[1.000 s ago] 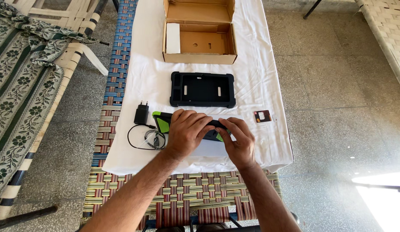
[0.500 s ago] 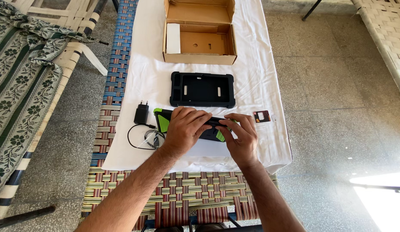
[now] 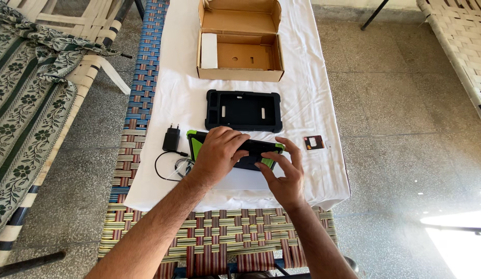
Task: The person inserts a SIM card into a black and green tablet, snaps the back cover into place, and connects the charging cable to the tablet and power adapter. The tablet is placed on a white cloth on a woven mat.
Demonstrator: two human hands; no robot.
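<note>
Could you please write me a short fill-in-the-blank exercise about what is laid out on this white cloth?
1. The left hand rests on a black device with ____ corners.
2. The cardboard box at the far end stands ____.
3. The black charger plug lies to the ____ of the device.
4. Between box and device lies a ____ rubber case.

Missing words: green; open; left; black

My single head camera looks steeply down from above the woven cot [image 3: 220, 232], near my forearms, facing along the white cloth [image 3: 313, 103] toward the cardboard box [image 3: 240, 46].
</note>
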